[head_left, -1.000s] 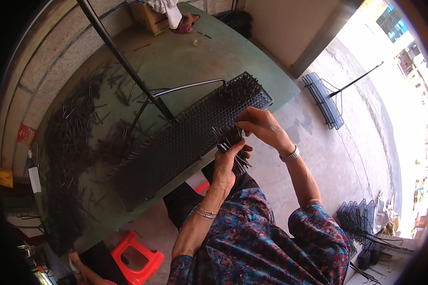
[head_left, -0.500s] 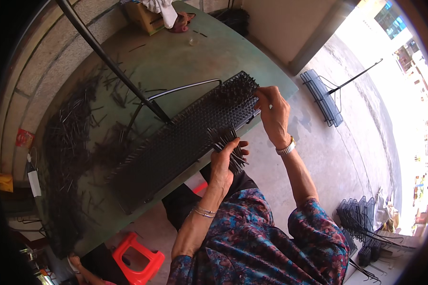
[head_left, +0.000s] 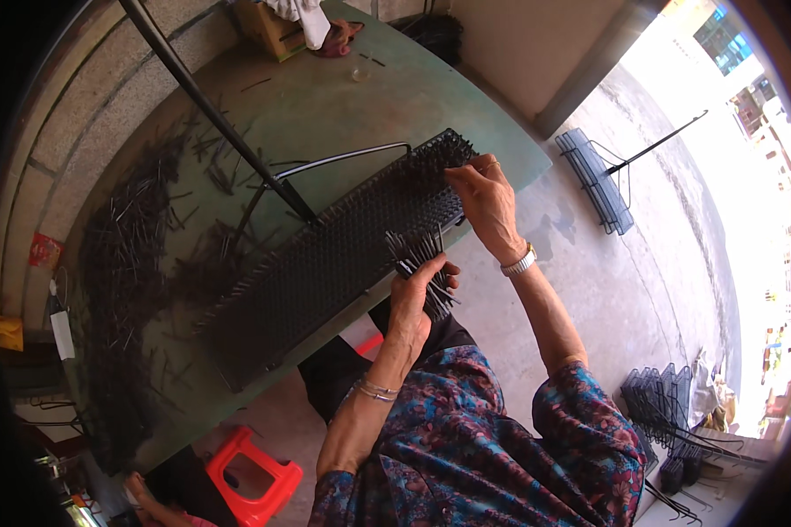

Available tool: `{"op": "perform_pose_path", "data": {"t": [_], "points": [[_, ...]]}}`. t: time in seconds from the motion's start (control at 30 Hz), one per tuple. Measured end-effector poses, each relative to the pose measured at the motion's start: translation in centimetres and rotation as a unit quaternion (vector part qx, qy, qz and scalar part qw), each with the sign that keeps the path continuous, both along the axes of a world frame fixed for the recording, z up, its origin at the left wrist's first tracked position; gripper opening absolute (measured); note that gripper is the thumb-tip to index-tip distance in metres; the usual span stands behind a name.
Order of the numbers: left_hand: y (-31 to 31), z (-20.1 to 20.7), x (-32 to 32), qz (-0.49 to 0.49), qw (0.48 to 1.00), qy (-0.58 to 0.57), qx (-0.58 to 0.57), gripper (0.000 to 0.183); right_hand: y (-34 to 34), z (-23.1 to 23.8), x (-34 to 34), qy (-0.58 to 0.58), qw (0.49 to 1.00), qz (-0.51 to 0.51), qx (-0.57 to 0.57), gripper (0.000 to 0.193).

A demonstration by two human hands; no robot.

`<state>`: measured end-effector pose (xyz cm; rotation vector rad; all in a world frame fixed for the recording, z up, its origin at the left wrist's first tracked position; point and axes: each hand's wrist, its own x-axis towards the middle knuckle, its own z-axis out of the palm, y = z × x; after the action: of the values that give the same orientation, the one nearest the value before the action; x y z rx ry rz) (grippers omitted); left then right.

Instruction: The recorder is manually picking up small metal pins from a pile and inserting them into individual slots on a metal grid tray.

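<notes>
A long black panel [head_left: 325, 268] with a mesh of small holes lies slantwise along the near table edge. Short dark pieces stand up thickly at its far right end. In my left hand [head_left: 409, 303] is a bundle of thin black rods [head_left: 406, 250], gripped by the panel's near edge with ends fanning out. My right hand [head_left: 490, 209] reaches over the far right end, thumb and fingertips pinched together just at the upright pieces. Whatever is between those fingertips is too small to make out. A black pole [head_left: 211, 110] with a bent wire brace [head_left: 343, 158] joins the panel's back side.
Loose black rods [head_left: 127, 237] lie heaped across the left of the green table [head_left: 325, 97]. A red stool [head_left: 255, 479] is below, near another person's arm [head_left: 149, 501]. On the floor at right are a wire rack with a handle [head_left: 593, 180] and several stacked wire frames [head_left: 659, 400].
My right hand has shifted left and a little inward over the panel's far right end. My left hand stays nearly in place with its bundle.
</notes>
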<state>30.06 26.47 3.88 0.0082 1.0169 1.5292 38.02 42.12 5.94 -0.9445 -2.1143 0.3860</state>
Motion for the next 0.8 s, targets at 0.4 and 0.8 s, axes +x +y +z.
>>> {"op": "perform_pose_path", "data": {"t": [0.4, 0.8], "points": [[-0.3, 0.1, 0.2, -0.017, 1.0, 0.02, -0.008, 0.018, -3.1, 2.2, 2.7, -0.01, 0.894, 0.185, -0.407, 0.015], [0.1, -0.3, 0.0, 0.016, 0.995, -0.092, -0.019, 0.019, 0.2, 0.4, -0.3, 0.1, 0.994, -0.012, -0.037, 0.009]]}}
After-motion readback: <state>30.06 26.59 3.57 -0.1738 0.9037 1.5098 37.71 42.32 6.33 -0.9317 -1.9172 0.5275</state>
